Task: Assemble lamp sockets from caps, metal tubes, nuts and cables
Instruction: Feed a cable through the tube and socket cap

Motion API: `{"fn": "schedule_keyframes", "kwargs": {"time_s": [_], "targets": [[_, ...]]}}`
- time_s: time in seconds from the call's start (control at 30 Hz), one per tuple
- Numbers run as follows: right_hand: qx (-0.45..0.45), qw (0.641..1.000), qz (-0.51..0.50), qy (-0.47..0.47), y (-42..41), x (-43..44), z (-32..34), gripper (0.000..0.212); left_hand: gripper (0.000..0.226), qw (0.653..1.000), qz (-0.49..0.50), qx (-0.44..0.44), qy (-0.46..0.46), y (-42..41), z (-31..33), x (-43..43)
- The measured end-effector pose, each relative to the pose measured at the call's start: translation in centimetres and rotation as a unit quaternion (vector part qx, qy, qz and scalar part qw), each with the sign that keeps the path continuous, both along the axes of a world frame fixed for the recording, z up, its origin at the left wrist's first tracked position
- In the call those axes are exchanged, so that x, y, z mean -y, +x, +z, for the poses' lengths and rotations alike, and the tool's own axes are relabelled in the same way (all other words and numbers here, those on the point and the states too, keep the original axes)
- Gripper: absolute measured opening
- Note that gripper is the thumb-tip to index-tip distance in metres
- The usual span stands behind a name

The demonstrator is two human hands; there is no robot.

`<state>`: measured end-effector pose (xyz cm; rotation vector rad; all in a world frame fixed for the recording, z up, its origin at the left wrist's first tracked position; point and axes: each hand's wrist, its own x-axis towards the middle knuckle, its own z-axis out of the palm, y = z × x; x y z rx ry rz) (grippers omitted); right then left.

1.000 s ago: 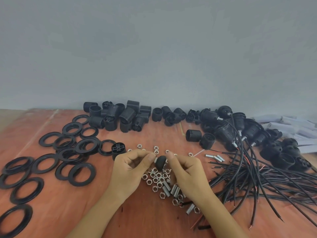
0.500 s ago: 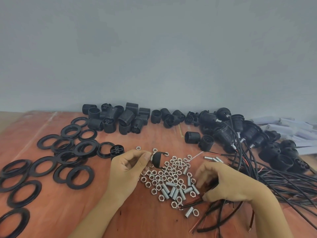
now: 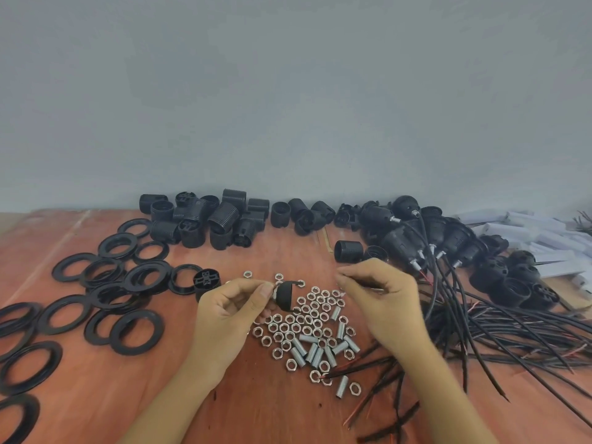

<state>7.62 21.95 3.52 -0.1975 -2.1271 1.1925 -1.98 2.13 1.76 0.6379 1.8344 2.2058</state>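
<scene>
I see left hand [image 3: 230, 315] pinching black cap [image 3: 285, 298] above nuts [image 3: 304, 322]; right hand [image 3: 387, 306], just beside, fingers curled on thin black cable [image 3: 368, 286]; hands apart.

text: none legible | brands, numbers, signs: none legible | cap [image 3: 284, 296]: plain black, no marking can be made out | white boxes [image 3: 528, 233] at the far right of the surface [image 3: 96, 395]: faces too blurred and small to read
</scene>
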Motion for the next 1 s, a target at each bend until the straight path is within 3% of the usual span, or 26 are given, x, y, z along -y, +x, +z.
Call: {"fn": "schedule_keyframes", "kwargs": {"time_s": [0.17, 0.33, 0.5, 0.7, 0.8, 0.87, 0.93, 1.0], "targets": [[-0.055, 0.989, 0.046, 0.127, -1.3, 2.9, -2.1, 0.01, 0.025, 0.995, -0.053, 0.067, 0.044, -0.3, 0.0, 0.1], [0.064, 0.973, 0.026, 0.219, -1.3, 2.6, -2.7, 0.008, 0.034, 0.995, -0.059, 0.075, 0.036, -0.5, 0.0, 0.2], [0.104, 0.95, -0.041, 0.293, -0.9, 1.5, -1.9, 0.012, 0.035, 0.995, -0.058, 0.078, 0.031, -0.5, 0.0, 0.3], [0.075, 0.951, -0.162, 0.251, -0.8, -0.1, -1.1, 0.009, 0.034, 0.996, -0.047, 0.077, 0.026, -0.5, -0.1, 0.2], [0.095, 0.971, -0.105, 0.191, -0.6, -0.6, -1.6, 0.041, 0.035, 0.996, -0.044, 0.077, 0.024, -0.5, -0.2, 0.2], [0.103, 0.985, -0.045, 0.129, -0.3, -0.7, -1.5, 0.05, 0.034, 0.996, -0.044, 0.08, 0.024, -0.5, -0.2, 0.2], [0.088, 0.993, -0.032, 0.079, 0.0, -1.0, -1.3, 0.039, 0.032, 0.995, -0.045, 0.083, 0.024, -0.5, -0.2, 0.2], [0.129, 0.988, -0.05, 0.074, 0.4, -1.6, -1.0, 0.022, 0.03, 0.995, -0.044, 0.086, 0.026, -0.5, -0.1, 0.2]]}}
